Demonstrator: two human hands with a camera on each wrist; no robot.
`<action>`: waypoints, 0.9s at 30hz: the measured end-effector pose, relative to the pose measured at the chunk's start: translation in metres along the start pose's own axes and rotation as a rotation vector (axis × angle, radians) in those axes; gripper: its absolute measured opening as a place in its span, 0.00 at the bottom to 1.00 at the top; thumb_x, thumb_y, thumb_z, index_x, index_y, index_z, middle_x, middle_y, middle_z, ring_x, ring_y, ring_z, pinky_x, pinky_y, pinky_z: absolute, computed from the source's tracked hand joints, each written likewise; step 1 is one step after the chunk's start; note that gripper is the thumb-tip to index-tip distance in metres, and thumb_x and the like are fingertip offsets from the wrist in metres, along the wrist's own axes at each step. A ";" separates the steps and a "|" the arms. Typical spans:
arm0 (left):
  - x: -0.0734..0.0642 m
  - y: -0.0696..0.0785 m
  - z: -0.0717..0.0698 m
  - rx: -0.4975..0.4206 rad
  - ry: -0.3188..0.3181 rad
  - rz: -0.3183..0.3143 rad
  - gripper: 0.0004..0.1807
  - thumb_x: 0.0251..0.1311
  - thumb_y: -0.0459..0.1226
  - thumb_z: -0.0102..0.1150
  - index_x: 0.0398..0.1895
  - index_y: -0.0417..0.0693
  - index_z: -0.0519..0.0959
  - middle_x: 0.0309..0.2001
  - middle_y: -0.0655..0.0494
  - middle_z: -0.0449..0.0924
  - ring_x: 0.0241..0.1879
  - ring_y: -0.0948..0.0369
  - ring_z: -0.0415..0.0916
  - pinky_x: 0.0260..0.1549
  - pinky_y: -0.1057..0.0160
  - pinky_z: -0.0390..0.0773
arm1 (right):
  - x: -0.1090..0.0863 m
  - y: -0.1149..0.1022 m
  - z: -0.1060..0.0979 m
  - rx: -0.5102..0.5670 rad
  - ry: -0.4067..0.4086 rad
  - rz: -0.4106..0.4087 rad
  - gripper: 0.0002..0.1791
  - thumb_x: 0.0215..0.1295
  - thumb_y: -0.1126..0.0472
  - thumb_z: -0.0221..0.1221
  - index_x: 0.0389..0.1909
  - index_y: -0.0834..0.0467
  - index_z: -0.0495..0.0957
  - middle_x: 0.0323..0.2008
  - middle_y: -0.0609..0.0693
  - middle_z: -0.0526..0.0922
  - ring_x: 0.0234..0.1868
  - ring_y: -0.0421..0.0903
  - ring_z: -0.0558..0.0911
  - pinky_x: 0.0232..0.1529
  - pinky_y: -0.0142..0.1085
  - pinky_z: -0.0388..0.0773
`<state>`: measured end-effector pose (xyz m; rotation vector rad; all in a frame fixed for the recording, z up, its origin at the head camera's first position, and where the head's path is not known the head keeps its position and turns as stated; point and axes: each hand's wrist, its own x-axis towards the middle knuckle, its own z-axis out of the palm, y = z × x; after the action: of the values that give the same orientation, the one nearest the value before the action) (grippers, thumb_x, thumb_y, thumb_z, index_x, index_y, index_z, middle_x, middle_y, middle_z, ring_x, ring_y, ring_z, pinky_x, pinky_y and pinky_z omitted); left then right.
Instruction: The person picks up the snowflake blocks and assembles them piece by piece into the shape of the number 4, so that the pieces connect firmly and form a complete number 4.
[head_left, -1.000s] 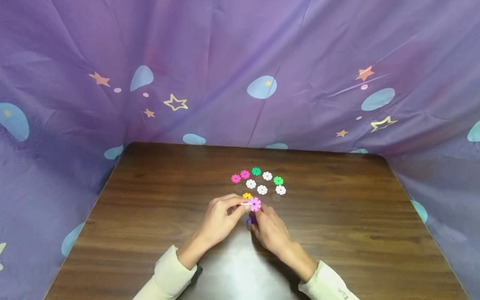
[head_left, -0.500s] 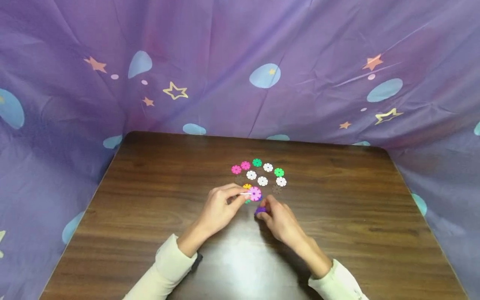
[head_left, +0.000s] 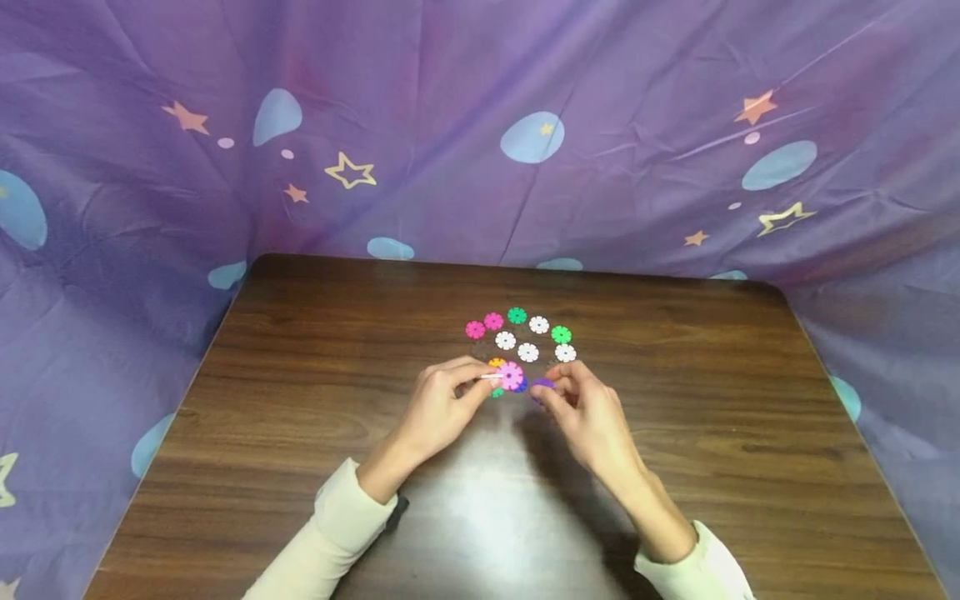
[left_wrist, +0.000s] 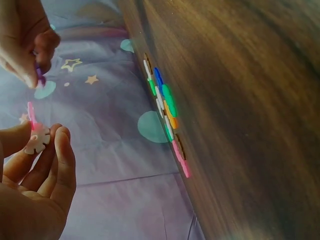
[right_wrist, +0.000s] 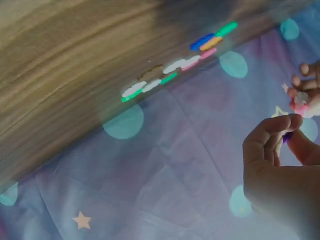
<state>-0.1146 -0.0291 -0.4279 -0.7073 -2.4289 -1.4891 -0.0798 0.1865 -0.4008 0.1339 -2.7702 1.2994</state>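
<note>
My left hand pinches a white notched disc between thumb and fingers. A pink notched disc is joined to it at an angle, its face toward the head camera. In my right hand, thumb and fingertips pinch a purple notched disc, mostly covered by the fingers. Both hands are raised above the table, a short gap between the purple disc and the pink one. In the left wrist view the purple disc is seen edge-on above the joined pair.
Several loose discs lie flat beyond the hands on the wooden table: white, hot pink, green, orange, blue and brown ones. A purple curtain with stars hangs around the table.
My right hand has moved forward and to the right, away from the pink disc, and lifted the purple disc. The left hand holds its pair nearly still. The head view has tilted slightly.
</note>
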 end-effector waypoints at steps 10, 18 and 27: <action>0.000 0.000 0.001 -0.004 0.006 0.011 0.09 0.64 0.36 0.69 0.43 0.41 0.89 0.40 0.52 0.91 0.31 0.64 0.82 0.31 0.64 0.83 | -0.002 -0.009 -0.006 0.131 0.125 -0.054 0.08 0.68 0.59 0.67 0.44 0.54 0.78 0.22 0.47 0.83 0.17 0.43 0.80 0.16 0.30 0.74; 0.001 0.002 0.000 0.004 0.003 0.017 0.08 0.66 0.36 0.67 0.43 0.43 0.89 0.39 0.54 0.90 0.33 0.64 0.82 0.34 0.68 0.82 | -0.001 -0.010 -0.005 0.176 0.173 -0.135 0.08 0.70 0.63 0.64 0.48 0.55 0.82 0.28 0.52 0.88 0.23 0.37 0.85 0.27 0.27 0.82; 0.000 0.003 0.001 0.006 0.024 0.054 0.05 0.68 0.36 0.65 0.38 0.43 0.88 0.33 0.55 0.87 0.31 0.64 0.79 0.34 0.66 0.82 | -0.001 -0.011 0.001 0.132 0.155 -0.203 0.13 0.72 0.72 0.58 0.54 0.61 0.80 0.36 0.55 0.90 0.34 0.46 0.90 0.41 0.24 0.86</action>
<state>-0.1127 -0.0270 -0.4257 -0.7434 -2.3759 -1.4606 -0.0778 0.1793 -0.3933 0.3005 -2.4697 1.3748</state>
